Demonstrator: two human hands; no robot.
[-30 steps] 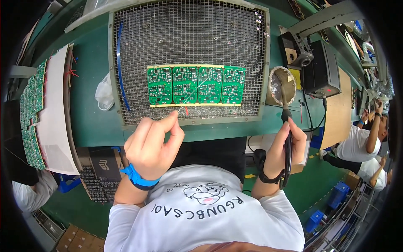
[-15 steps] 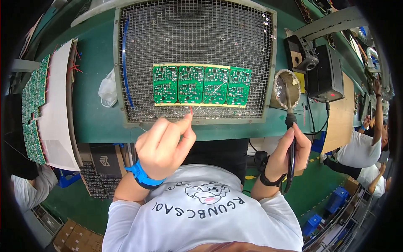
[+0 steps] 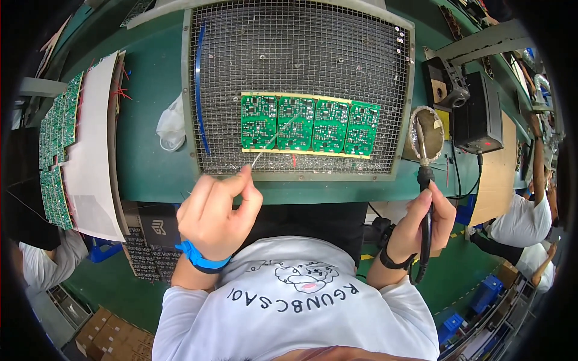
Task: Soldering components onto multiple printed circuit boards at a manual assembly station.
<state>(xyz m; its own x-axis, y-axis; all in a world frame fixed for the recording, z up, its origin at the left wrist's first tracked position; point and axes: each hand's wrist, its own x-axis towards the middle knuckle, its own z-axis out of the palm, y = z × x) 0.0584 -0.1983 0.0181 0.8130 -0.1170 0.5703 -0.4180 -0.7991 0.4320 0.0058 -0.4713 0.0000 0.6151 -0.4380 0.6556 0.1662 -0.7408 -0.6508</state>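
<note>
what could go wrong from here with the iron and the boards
The wire in the left hand extends over the boards and might scrape them. The iron in the right hand, tip at the cup, may burn if hot. The boards look unclamped on the mesh, so a nudge might shift them.

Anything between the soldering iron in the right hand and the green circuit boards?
Yes: the tip of the soldering iron appears inside the round can, so the can's left rim stands between tip and circuit boards. Beyond that, only the mesh frame's right edge.
</note>
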